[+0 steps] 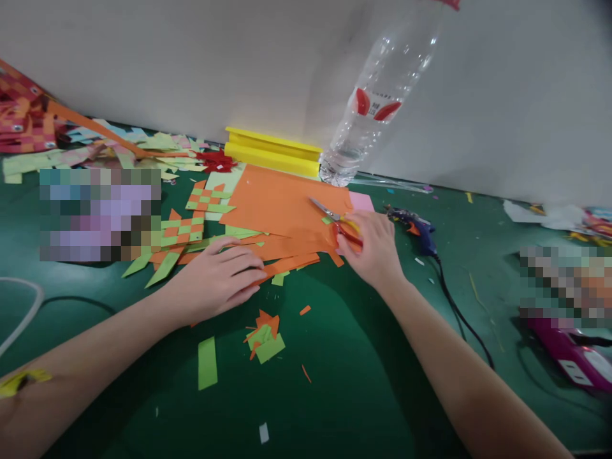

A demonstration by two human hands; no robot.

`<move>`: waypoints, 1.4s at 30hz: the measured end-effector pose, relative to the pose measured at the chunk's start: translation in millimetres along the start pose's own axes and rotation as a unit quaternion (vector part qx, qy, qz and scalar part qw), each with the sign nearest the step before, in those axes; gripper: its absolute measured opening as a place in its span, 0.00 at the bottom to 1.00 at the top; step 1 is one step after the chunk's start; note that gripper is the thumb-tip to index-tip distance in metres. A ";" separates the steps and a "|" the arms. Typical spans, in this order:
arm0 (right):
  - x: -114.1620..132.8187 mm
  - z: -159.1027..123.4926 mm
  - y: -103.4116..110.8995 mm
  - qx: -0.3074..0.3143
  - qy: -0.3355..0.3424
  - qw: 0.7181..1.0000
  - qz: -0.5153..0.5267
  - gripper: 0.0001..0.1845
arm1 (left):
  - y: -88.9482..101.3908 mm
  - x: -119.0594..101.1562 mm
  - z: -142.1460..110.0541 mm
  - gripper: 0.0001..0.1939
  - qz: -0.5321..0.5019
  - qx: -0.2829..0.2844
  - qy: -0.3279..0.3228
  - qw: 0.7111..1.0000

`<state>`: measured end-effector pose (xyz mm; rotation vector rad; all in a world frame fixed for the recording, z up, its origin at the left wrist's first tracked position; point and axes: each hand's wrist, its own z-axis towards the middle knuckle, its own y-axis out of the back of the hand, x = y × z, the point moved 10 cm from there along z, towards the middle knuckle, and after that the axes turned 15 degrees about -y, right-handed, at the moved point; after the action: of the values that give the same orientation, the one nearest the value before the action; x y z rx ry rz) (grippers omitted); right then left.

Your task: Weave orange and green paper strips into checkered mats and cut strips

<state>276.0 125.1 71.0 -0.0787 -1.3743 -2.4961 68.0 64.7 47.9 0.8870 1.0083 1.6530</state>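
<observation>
My right hand (373,248) is closed round the red handles of a pair of scissors (335,220), whose blades lie over an orange paper sheet (282,204). My left hand (220,277) lies flat with fingers stretched out, pressing on orange paper strips (287,261) at the sheet's near edge. Woven orange-and-green paper pieces (184,229) lie just left of that hand. Small orange and green offcuts (264,335) sit on the green table (344,382) between my arms.
A clear plastic bottle (377,102) stands behind the sheet beside a yellow paper stack (272,152). A blue glue gun (415,226) with a black cord lies right of my right hand. Paper scraps (95,146) pile at the far left; a pink device (571,354) lies right.
</observation>
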 end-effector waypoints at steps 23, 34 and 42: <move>89.3 4.6 -25.1 0.029 0.111 0.983 0.146 0.09 | 20.8 -22.4 3.6 0.17 0.053 -0.012 -0.094 0.994; 75.4 -4.8 -24.3 0.066 0.139 0.971 0.185 0.06 | 15.1 -19.9 5.6 0.11 0.054 -0.026 -0.063 0.996; 85.1 -11.6 -23.4 0.063 0.187 0.961 0.194 0.11 | 17.6 -32.1 9.4 0.10 0.022 -0.042 -0.089 0.995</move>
<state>189.2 108.0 61.3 0.1325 -1.2167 -1.9744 78.6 32.5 64.7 0.9873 0.7981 1.6083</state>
